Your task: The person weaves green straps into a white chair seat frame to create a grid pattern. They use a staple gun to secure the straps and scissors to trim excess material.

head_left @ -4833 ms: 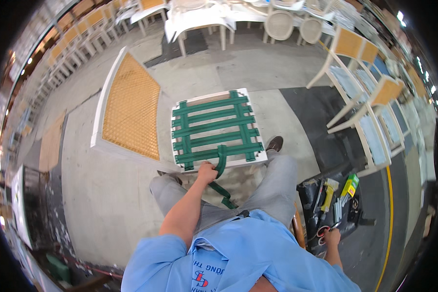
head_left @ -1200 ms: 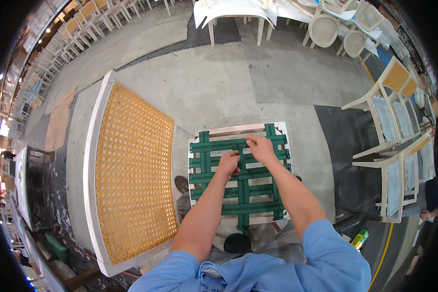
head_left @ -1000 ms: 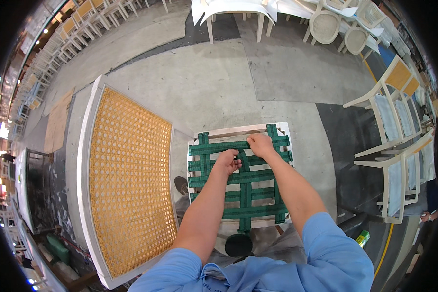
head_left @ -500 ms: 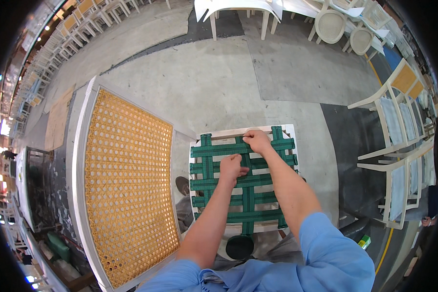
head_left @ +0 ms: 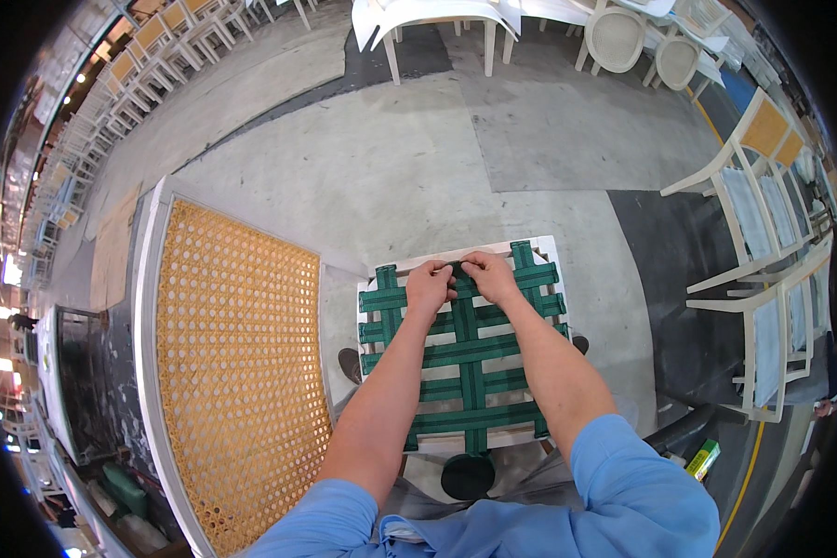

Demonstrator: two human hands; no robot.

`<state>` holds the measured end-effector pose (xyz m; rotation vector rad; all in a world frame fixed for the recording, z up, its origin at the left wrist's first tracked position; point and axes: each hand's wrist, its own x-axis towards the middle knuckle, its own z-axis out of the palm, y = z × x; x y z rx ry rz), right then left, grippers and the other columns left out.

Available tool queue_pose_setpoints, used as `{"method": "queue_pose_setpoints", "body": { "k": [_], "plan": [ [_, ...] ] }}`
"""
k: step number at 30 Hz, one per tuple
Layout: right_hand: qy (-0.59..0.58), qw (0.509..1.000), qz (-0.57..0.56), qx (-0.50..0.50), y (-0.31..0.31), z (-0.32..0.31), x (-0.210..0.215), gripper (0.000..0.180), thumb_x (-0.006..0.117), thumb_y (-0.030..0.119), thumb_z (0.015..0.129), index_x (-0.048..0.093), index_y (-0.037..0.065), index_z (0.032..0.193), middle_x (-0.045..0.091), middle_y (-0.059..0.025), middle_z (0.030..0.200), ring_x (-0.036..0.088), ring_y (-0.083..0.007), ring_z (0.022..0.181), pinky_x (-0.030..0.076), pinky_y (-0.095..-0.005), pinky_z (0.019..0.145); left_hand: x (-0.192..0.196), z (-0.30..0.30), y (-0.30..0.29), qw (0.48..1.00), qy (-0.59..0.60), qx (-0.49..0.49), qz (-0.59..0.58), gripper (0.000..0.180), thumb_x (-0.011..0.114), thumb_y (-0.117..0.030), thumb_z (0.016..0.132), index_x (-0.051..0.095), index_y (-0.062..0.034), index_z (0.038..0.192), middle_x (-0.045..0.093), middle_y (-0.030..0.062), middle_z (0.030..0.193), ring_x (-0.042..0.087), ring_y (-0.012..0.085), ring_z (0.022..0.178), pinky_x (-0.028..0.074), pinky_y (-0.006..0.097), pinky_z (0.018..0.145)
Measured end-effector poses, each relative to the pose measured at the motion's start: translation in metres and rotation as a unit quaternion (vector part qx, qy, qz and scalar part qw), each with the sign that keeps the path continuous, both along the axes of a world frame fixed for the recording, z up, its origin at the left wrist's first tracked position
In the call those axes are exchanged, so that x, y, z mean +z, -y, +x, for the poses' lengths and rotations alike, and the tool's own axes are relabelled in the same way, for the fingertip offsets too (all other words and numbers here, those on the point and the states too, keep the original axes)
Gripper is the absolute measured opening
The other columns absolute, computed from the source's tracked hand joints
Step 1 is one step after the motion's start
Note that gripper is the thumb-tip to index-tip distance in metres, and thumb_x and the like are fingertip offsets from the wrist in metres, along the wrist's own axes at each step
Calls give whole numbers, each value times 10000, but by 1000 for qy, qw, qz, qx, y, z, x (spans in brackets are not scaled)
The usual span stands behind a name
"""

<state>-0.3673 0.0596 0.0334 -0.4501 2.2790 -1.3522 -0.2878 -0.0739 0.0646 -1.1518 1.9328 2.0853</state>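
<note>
At far left, pale chairs [head_left: 149,39] with yellow backs recede in a row. Nearer, a white-edged cane back panel [head_left: 242,372] stands just beside the seat frame [head_left: 513,436], which lies centrally before the person, crossed by green webbing. The left hand [head_left: 429,286] is over its far rail, fingers curled, thumb and forefinger pinching the far end of the middle webbing strap [head_left: 471,381]; the right hand [head_left: 489,275] pinches that end too, knuckles close by. A round green webbing roll [head_left: 467,477] hangs past the near rail. Beyond the far rail spreads grey concrete floor [head_left: 363,158]. At right, a green-and-yellow box [head_left: 704,459] seems printed, too small to read; farther over stand pale armchairs [head_left: 767,349] with light-blue seats.
</note>
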Motion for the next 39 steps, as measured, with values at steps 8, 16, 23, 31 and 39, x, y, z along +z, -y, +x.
{"method": "queue_pose_setpoints", "body": {
  "k": [8, 16, 23, 31, 39],
  "plan": [
    [-23, 994, -94, -52, -6, 4, -5, 221, 734, 76, 824, 696, 113, 1039, 728, -86, 896, 694, -218, 840, 536, -344, 779, -10, -7, 3, 997, 23, 10, 80, 170, 614, -202, 957, 596, -39, 913, 596, 36, 715, 616, 158, 520, 527, 312, 477],
    [-93, 995, -42, -12, -9, 9, 9, 220, 766, 83, 776, 724, 101, 992, 733, -95, 880, 700, -234, 838, 545, -357, 787, -4, -19, 10, 992, 80, -29, 89, 178, 606, -179, 917, 570, -44, 806, 577, 42, 662, 605, 175, 485, 521, 335, 430],
    [-82, 996, -42, 0, -1, 14, 15, 169, 747, 115, 796, 740, 83, 962, 742, -90, 885, 706, -235, 827, 546, -350, 783, -23, -1, 11, 980, -28, -9, -199, 150, 607, -131, 886, 650, -18, 974, 630, 78, 830, 653, 206, 619, 551, 340, 586],
    [-131, 991, -16, -13, -15, 4, 7, 138, 740, 174, 813, 743, 101, 930, 701, -73, 932, 675, -251, 816, 521, -371, 793, -8, 6, -14, 920, -86, -98, -370, 190, 718, -174, 826, 719, -105, 1003, 634, 137, 1079, 614, 323, 1053, 497, 404, 895],
    [-180, 982, 27, 42, -2, 9, 14, 97, 716, 197, 844, 737, 137, 917, 629, -39, 997, 641, -251, 897, 424, -438, 888, -20, 10, -1, 916, -95, -87, -381, 174, 704, -177, 847, 723, -86, 995, 634, 137, 1080, 625, 315, 1015, 500, 408, 874]
  ]
}}
